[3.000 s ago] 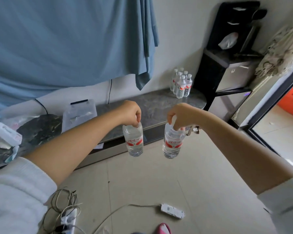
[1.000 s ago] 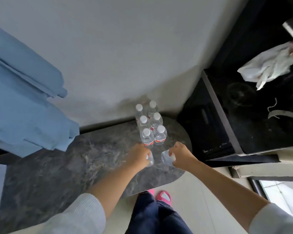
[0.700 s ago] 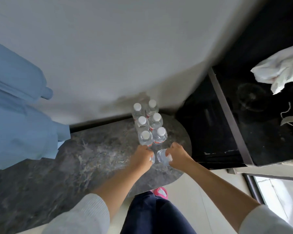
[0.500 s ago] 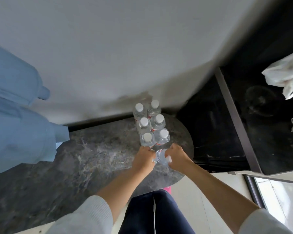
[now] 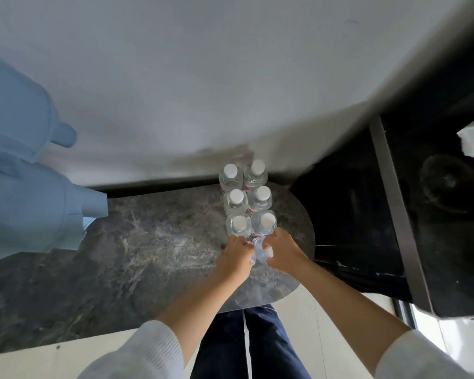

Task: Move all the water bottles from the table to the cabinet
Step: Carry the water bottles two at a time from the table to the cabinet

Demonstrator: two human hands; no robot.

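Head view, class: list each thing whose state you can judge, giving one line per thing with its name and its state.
Six water bottles: upright, capped, two rows.
Left hand: grips a bottle.
Right hand: grips a bottle.
Two held bottles: mostly hidden, side by side.
Blue curtain: hanging.

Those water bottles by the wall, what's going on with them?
A person is setting two more bottles down on the dark marbled cabinet top. The left hand and the right hand each grip a bottle from above, side by side, just in front of six capped bottles standing upright in pairs against the wall.
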